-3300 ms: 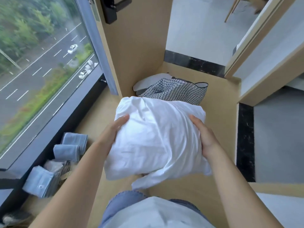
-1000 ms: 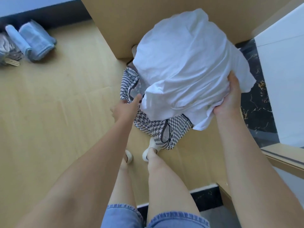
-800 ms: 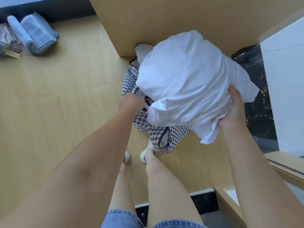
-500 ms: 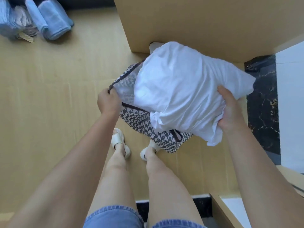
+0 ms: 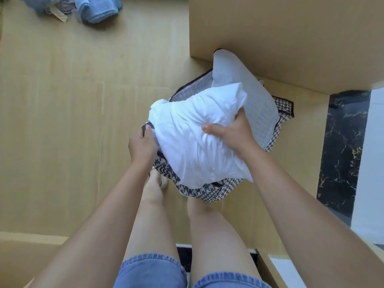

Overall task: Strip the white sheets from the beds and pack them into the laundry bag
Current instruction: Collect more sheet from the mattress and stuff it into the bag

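The right hand (image 5: 232, 132) grips the bundled white sheets (image 5: 195, 138) over the open houndstooth laundry bag (image 5: 207, 191); beside it, the left hand (image 5: 142, 145) pinches the bag's rim.

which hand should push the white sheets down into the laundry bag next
Probably right. The right hand grips the white sheets from above, over the laundry bag; the left hand holds the bag's rim open.

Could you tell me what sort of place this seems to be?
Probably a guest room, perhaps a hotel's: white sheets pressed into a houndstooth laundry bag, blue towels on the wood floor, a black marble threshold.
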Demonstrator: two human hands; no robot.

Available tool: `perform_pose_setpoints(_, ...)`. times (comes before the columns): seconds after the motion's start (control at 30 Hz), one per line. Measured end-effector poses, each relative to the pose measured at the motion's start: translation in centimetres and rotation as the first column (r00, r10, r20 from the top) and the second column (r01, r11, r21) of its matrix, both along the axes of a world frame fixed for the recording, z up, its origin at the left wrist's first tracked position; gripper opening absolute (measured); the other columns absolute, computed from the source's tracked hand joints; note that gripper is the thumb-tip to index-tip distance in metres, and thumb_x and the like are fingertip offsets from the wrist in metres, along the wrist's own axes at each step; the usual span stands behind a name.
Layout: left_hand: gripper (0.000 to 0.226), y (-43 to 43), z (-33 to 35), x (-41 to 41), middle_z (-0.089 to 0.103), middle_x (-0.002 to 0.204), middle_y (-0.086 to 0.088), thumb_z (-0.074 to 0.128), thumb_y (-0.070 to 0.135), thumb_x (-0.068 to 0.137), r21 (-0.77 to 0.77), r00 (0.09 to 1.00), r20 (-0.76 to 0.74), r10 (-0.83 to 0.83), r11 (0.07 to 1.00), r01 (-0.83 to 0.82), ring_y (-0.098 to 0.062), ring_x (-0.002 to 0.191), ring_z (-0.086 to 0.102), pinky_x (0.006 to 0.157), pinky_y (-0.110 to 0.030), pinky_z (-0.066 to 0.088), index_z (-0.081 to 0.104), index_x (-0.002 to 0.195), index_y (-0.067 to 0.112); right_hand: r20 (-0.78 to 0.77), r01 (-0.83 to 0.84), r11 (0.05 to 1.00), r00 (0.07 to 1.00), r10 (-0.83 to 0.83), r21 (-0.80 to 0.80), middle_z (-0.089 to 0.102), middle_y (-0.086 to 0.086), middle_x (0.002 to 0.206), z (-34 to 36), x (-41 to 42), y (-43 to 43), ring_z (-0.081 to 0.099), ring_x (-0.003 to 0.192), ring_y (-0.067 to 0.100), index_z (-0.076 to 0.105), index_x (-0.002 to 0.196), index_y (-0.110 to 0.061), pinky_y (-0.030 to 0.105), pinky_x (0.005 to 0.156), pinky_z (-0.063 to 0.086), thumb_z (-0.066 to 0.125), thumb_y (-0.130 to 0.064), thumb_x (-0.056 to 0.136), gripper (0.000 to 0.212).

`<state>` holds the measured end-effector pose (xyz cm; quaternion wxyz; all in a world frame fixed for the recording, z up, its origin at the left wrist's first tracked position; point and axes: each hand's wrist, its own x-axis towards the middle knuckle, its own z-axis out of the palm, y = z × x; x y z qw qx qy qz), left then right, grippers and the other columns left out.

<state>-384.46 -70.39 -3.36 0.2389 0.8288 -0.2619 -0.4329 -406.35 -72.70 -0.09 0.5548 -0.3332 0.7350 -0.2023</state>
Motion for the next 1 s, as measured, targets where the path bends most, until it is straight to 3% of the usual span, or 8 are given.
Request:
perform_pose_setpoints(0.1, 0.027, -0.9, -0.2, 0.5, 0.039, 0.064, -0.003, 0.047, 0.014, 0.088, 0.214, 0.995, 0.029, -0.091, 0.973, 0.083, -0.023, 0.064, 0.034, 0.058, -0.029, 0.032, 0.04, 0.062, 0.012, -0.065, -0.078, 0.997, 0.995, 0.078, 0.014, 0.056, -0.009, 0.122, 0.4, -0.1, 0.2, 0.057, 0.114, 0.017, 0.04, 0.132, -0.022, 0.037, 0.099, 0.046, 0.09, -0.036, 0.057, 0.091)
perform_pose_setpoints(0.2, 0.011, -1.7, -1.1, 1.6, 0.056, 0.074, -0.01, 0.056, 0.005, 0.08, 0.499, 0.994, -0.065, -0.093, 0.859, 0.113, -0.026, 0.065, 0.054, 0.055, -0.028, 0.051, 0.053, 0.069, 0.008, -0.177, -0.307, 0.948, 0.932, 0.317, 0.08, 0.053, -0.005, 0.131, 1.3, -0.1, 0.7, 0.053, 0.119, 0.021, 0.034, 0.138, -0.021, 0.033, 0.092, 0.044, 0.086, -0.042, 0.062, 0.094)
perform_pose_setpoints(0.27, 0.006, -2.0, -1.5, 1.8, 0.062, 0.078, -0.016, 0.057, 0.004, 0.084, 0.549, 0.988, -0.052, -0.148, 0.822, 0.152, -0.028, 0.068, 0.059, 0.05, -0.029, 0.053, 0.06, 0.078, 0.004, -0.241, -0.432, 0.893, 0.86, 0.45, 0.127, 0.053, -0.004, 0.131, 1.4, 0.0, 1.2, 0.053, 0.118, 0.022, 0.032, 0.139, -0.022, 0.034, 0.089, 0.045, 0.084, -0.047, 0.062, 0.097)
perform_pose_setpoints(0.37, 0.028, -2.2, -1.4, 0.7, 0.064, 0.09, -0.02, 0.043, 0.02, 0.099, 0.37, 0.928, 0.145, -0.343, 0.889, 0.271, -0.035, 0.086, 0.062, 0.068, -0.036, 0.049, 0.064, 0.099, 0.0, -0.308, -0.562, 0.804, 0.744, 0.593, 0.193, 0.054, -0.002, 0.124, 1.1, 0.2, 1.6, 0.054, 0.112, 0.023, 0.029, 0.141, -0.022, 0.034, 0.08, 0.046, 0.08, -0.051, 0.062, 0.098)
perform_pose_setpoints(0.57, 0.026, 0.1, 3.2, -3.1, 0.046, 0.064, 0.002, 0.041, 0.021, 0.1, -0.056, 0.929, 0.149, -0.339, 0.935, 0.35, -0.019, 0.062, 0.04, 0.06, -0.033, 0.028, 0.051, 0.08, 0.008, -0.351, -0.773, 0.493, 0.368, 0.861, 0.398, 0.057, 0.006, 0.114, -1.9, 2.4, 1.8, 0.054, 0.109, 0.03, 0.031, 0.134, -0.024, 0.033, 0.071, 0.038, 0.078, -0.045, 0.064, 0.087)
perform_pose_setpoints(0.67, 0.022, 1.4, 4.0, -2.7, 0.053, 0.07, -0.001, 0.041, 0.021, 0.1, -0.005, 0.908, 0.161, -0.388, 0.919, 0.394, -0.019, 0.066, 0.046, 0.06, -0.032, 0.03, 0.054, 0.087, 0.008, -0.304, -0.719, 0.447, 0.33, 0.893, 0.532, 0.055, 0.008, 0.121, -4.3, 1.7, 3.4, 0.052, 0.114, 0.032, 0.026, 0.139, -0.028, 0.038, 0.081, 0.044, 0.078, -0.04, 0.066, 0.09)
perform_pose_setpoints(0.83, 0.01, 3.8, 3.6, -5.4, 0.047, 0.069, 0.003, 0.044, 0.015, 0.097, 0.18, 0.753, -0.004, -0.658, 0.74, 0.648, -0.031, 0.08, 0.05, 0.066, -0.036, 0.036, 0.05, 0.089, 0.012, -0.423, -0.65, 0.542, 0.351, 0.836, 0.532, 0.049, 0.011, 0.123, -5.5, -1.7, 5.9, 0.046, 0.115, 0.031, 0.031, 0.133, -0.027, 0.039, 0.082, 0.042, 0.074, -0.038, 0.073, 0.075)
perform_pose_setpoints(1.0, 0.016, 3.7, 4.8, -8.2, 0.058, 0.072, -0.003, 0.042, 0.011, 0.095, 0.07, 0.806, -0.09, -0.585, 0.803, 0.592, -0.025, 0.071, 0.05, 0.066, -0.037, 0.042, 0.056, 0.093, 0.004, -0.448, -0.739, 0.386, 0.128, 0.885, 0.552, 0.048, 0.011, 0.124, -6.9, -1.4, 6.6, 0.044, 0.116, 0.028, 0.027, 0.138, -0.026, 0.038, 0.086, 0.04, 0.07, -0.034, 0.079, 0.073)
